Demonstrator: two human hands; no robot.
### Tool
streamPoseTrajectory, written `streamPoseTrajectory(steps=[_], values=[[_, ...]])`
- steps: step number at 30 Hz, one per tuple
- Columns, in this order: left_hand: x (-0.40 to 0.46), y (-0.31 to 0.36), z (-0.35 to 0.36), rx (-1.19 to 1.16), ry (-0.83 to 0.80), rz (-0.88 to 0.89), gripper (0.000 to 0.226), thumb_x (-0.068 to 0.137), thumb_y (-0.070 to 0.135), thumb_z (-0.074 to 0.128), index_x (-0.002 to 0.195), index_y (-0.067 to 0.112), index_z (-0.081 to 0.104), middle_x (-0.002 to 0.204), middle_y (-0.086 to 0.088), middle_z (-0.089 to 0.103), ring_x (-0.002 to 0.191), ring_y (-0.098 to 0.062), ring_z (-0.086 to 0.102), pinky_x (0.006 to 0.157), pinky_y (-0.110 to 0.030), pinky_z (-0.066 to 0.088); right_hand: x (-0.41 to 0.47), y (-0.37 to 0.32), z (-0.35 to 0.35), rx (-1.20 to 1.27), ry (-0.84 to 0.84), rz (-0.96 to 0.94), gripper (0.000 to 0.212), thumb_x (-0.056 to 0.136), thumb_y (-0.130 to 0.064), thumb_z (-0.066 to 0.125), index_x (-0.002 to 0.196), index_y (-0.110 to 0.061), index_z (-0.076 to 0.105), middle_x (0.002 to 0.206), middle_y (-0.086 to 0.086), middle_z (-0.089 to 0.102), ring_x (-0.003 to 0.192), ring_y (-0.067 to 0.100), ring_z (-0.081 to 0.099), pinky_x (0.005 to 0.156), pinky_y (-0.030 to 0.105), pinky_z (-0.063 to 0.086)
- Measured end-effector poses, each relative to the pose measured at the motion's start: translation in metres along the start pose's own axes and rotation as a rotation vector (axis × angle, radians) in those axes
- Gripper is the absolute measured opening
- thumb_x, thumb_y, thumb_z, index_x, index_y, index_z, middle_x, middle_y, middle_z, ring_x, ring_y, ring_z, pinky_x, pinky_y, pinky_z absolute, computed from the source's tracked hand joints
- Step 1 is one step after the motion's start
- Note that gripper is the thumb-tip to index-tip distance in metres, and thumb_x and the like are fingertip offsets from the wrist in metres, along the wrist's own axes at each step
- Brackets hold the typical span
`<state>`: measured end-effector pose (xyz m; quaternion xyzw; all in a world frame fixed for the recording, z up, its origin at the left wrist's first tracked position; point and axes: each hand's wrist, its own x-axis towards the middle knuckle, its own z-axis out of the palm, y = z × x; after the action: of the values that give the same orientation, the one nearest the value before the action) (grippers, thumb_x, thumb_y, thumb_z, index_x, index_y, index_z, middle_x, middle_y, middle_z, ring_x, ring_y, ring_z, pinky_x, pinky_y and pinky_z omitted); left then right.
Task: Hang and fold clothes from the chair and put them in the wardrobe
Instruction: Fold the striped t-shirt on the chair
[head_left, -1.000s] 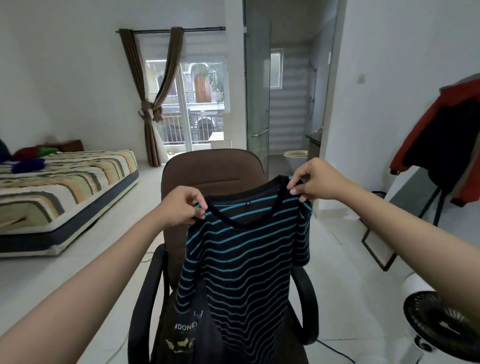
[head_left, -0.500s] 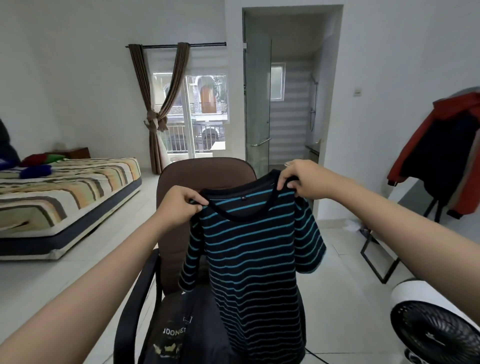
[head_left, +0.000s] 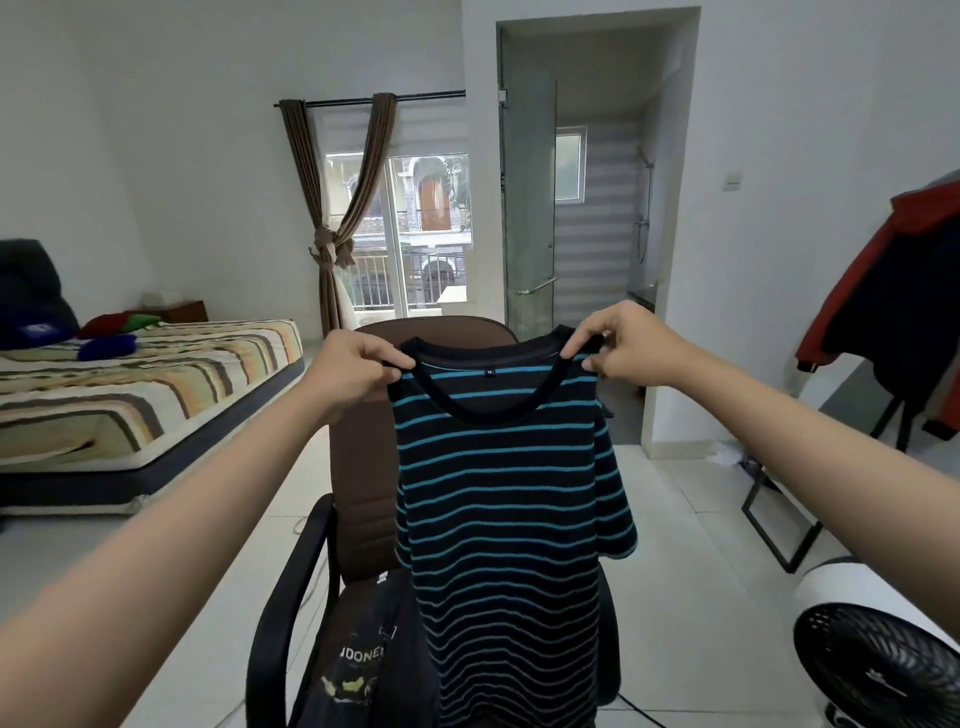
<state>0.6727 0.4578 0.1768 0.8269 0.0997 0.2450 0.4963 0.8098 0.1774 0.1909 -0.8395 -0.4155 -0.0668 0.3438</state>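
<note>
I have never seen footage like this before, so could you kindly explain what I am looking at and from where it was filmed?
There is no machine here: a person wears one wide-angle camera on the head, looking forward and down, so you see their own two arms. The left hand and the right hand each pinch the collar of a black shirt with blue stripes, holding it up in front of a brown office chair. Another dark garment with a print lies on the chair's seat. Around them are a bed to the left, a fan at the lower right and a red and black jacket hanging at the right.
</note>
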Motion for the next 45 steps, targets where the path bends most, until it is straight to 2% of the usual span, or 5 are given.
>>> streamPoseTrajectory(steps=[10, 18, 25, 30, 45], values=[[-0.009, 0.010, -0.009, 0.135, -0.089, 0.026, 0.014, 0.082, -0.011, 0.060, 0.086, -0.002, 0.069, 0.075, -0.007, 0.061, 0.064, -0.008, 0.053, 0.043, -0.005, 0.037, -0.001, -0.008, 0.000, 0.044, -0.003, -0.025, 0.016, 0.063, -0.015, 0.087, 0.066, -0.019, 0.071, 0.076, -0.004, 0.071, 0.082, 0.013, 0.066, 0.081, 0.030, 0.051], [-0.005, 0.006, -0.022, -0.007, -0.081, 0.023, 0.039, 0.075, -0.014, 0.066, 0.060, 0.021, 0.076, 0.083, -0.012, 0.069, 0.083, -0.026, 0.065, 0.074, -0.026, 0.058, 0.004, -0.011, -0.009, 0.230, 0.041, -0.008, 0.023, 0.061, -0.004, 0.086, 0.070, -0.020, 0.071, 0.091, 0.023, 0.069, 0.085, 0.032, 0.065, 0.084, 0.044, 0.055], [0.004, 0.016, -0.029, 0.089, -0.133, -0.129, 0.027, 0.074, -0.014, 0.067, 0.068, 0.011, 0.076, 0.096, -0.024, 0.069, 0.092, -0.036, 0.065, 0.088, -0.044, 0.055, 0.014, -0.012, -0.006, 0.246, -0.025, 0.113, 0.021, 0.063, 0.000, 0.084, 0.073, -0.015, 0.073, 0.078, 0.008, 0.071, 0.083, 0.024, 0.068, 0.080, 0.033, 0.058], [0.008, 0.017, -0.027, 0.040, -0.150, -0.196, 0.037, 0.077, -0.019, 0.059, 0.057, 0.010, 0.071, 0.083, -0.017, 0.067, 0.087, -0.034, 0.062, 0.087, -0.043, 0.050, 0.020, -0.010, 0.004, 0.364, 0.011, 0.212, 0.023, 0.062, 0.009, 0.081, 0.067, -0.011, 0.070, 0.056, -0.003, 0.067, 0.064, 0.013, 0.064, 0.065, 0.021, 0.056], [0.018, 0.014, -0.026, -0.132, -0.219, 0.017, 0.049, 0.077, -0.020, 0.057, 0.046, 0.017, 0.052, 0.070, -0.011, 0.052, 0.072, -0.027, 0.056, 0.060, -0.026, 0.055, 0.034, -0.004, 0.004, 0.620, -0.163, 0.204, 0.025, 0.061, 0.008, 0.078, 0.062, -0.012, 0.063, 0.072, 0.008, 0.066, 0.084, 0.028, 0.064, 0.072, 0.031, 0.054]])
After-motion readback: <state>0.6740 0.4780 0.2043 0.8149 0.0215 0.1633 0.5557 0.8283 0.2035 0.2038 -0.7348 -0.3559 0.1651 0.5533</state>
